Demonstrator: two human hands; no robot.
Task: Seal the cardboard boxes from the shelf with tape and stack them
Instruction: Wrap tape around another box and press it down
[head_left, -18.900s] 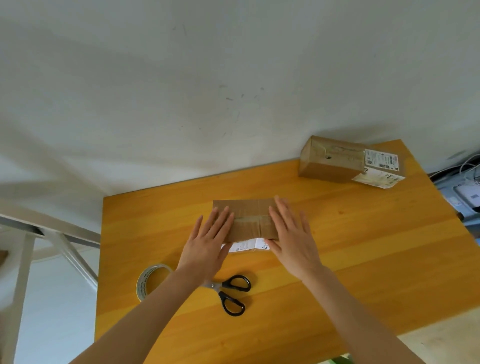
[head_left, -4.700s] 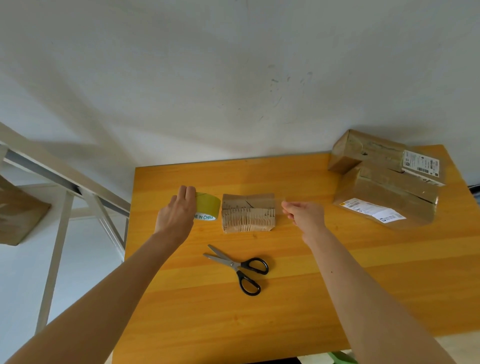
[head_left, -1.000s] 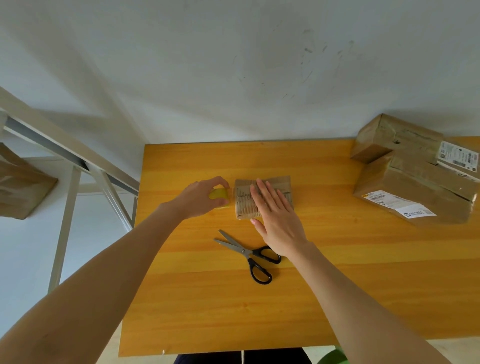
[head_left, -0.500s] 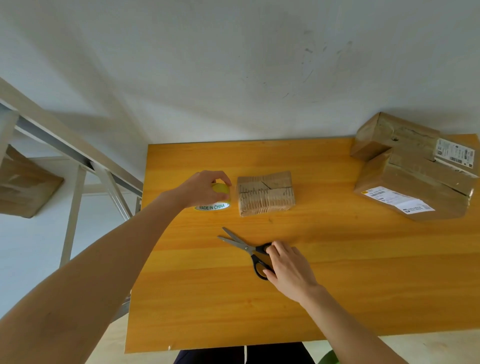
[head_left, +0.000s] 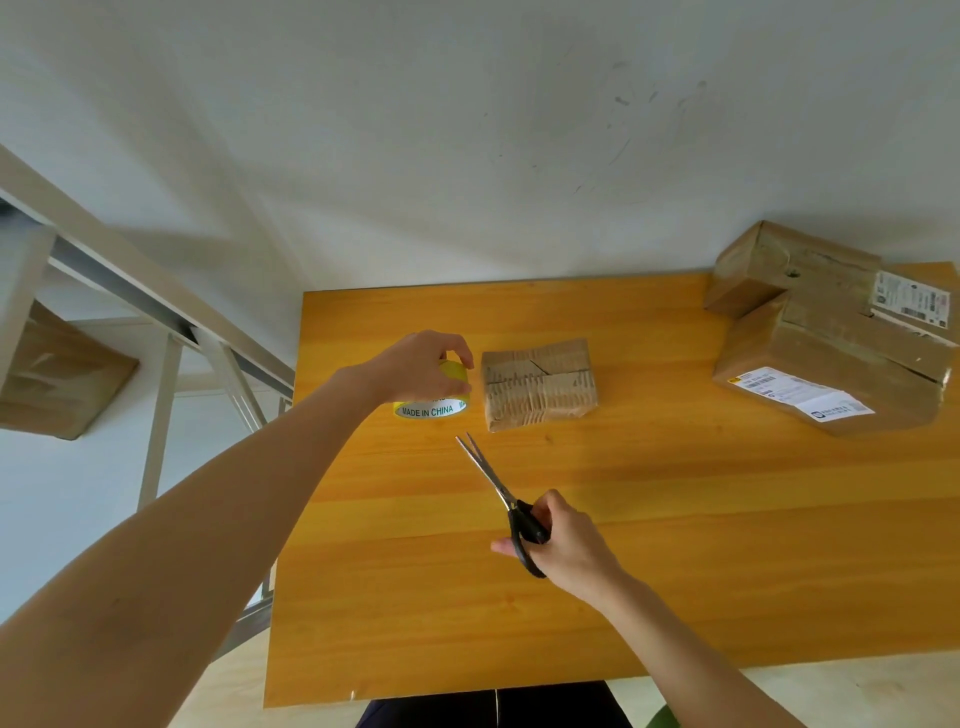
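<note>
Pointing toward tape roll (head_left: 431, 409), seemingly: scissors (head_left: 491, 475)

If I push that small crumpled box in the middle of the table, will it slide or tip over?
It probably slides: the small box lies low and flat on the smooth table. Its creased, ribbed cardboard looks soft, so it may dent under pressure.

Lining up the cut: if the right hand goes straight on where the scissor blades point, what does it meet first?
Probably the tape roll gripped by the left hand, just left of the small cardboard box; how high the scissors are is unclear.
</note>
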